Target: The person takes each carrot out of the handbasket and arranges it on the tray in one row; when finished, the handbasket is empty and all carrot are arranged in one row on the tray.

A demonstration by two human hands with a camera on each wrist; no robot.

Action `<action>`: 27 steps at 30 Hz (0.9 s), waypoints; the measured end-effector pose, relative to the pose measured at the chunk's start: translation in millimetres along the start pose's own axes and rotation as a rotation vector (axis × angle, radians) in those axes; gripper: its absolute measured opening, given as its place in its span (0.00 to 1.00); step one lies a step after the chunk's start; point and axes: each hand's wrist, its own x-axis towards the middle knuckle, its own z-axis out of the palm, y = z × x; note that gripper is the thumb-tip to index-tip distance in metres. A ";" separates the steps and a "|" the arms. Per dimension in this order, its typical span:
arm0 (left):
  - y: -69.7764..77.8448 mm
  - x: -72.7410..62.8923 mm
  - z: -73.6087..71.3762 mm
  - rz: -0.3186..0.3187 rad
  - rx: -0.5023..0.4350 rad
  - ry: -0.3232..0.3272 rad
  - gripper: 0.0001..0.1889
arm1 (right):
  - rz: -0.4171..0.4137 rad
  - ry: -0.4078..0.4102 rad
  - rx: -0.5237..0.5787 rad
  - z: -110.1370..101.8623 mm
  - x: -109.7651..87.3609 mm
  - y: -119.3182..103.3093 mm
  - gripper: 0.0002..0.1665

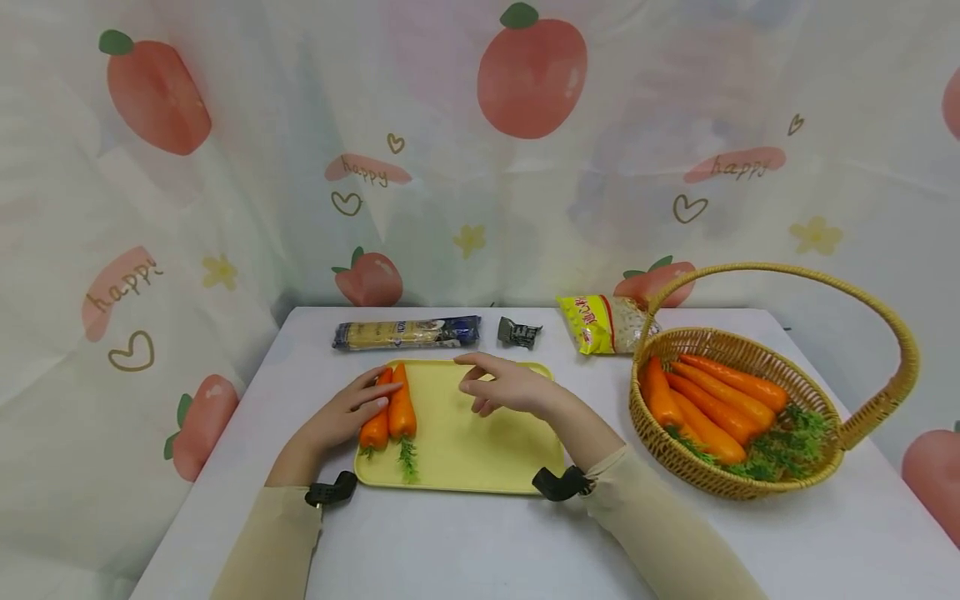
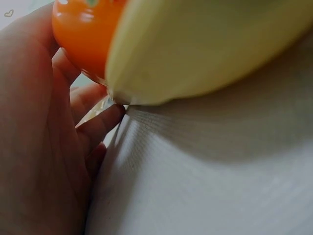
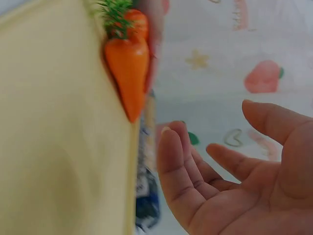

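In the head view, two orange carrots lie side by side on the left part of a yellow tray. My left hand holds the outer carrot, its fingers reaching across the top to the inner carrot. The left wrist view has the carrot between hand and tray, with lower fingers beside the rim. Above the tray's right half hovers my right hand, fingers spread and holding nothing. The right wrist view also catches these bent fingers apart from the carrots.
On the right stands a wicker basket with a tall handle, holding several carrots. Along the back lie a long noodle pack, a small dark packet and a yellow and clear bag. A printed curtain hangs behind the table.
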 end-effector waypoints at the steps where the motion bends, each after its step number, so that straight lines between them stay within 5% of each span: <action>1: -0.5 -0.3 0.0 -0.001 -0.006 0.001 0.23 | -0.006 0.000 -0.002 -5.7 -6.8 -1.1 0.35; 11: -1.7 -1.4 0.3 0.000 -0.032 0.007 0.22 | -0.033 0.021 -0.149 -63.8 -83.6 -4.3 0.32; 16: 0.1 -2.1 -0.1 -0.020 -0.034 0.003 0.21 | -0.024 0.104 -0.203 -93.6 -122.8 4.4 0.31; 27: 1.0 -1.8 1.8 0.022 -0.014 0.016 0.22 | -0.026 0.209 -0.182 -136.9 -181.2 37.5 0.29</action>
